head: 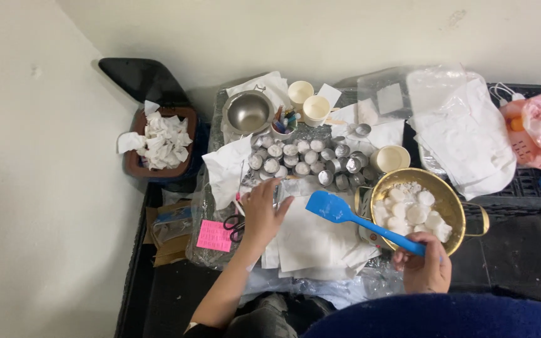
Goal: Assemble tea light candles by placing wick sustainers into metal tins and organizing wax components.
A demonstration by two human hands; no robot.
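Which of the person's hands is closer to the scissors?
Left. The left hand rests right beside the scissors, almost touching them. The right hand is far off to the other side, holding the blue spatula near the gold bowl.

Left arm enters from bottom centre, bare forearm angled up and to the right, dark sleeve edge just at the frame's bottom. Left hand extended forward, back of hand up, fingers spread and slightly bent — tips lowered toward the bench, not closed in a fist. Right hand low and near the body, knuckles up, fingers curled tight in a closed grip — wrist hidden beneath a dark blue sleeve. Hands well apart.
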